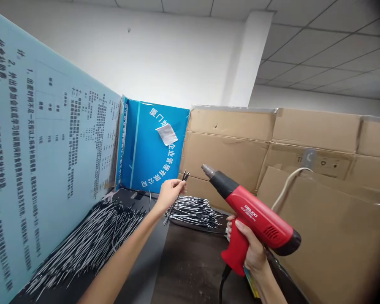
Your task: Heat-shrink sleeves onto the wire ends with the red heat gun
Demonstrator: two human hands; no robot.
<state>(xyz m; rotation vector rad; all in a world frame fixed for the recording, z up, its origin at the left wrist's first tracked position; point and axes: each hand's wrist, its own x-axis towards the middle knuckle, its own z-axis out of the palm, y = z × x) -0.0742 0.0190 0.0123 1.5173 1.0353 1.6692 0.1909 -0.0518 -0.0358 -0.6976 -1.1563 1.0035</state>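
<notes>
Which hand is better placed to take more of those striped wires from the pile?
Probably the left hand: it is next to the pile, though it holds a few wires. The right hand is gripping a red heat gun.

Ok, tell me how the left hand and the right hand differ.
The left hand pinches a thin bundle of black-and-white strands, while the right hand grips a red heat gun by its handle. The left hand is near the blue board, the right hand beside the cardboard sheets. Both hands are bare.
</notes>
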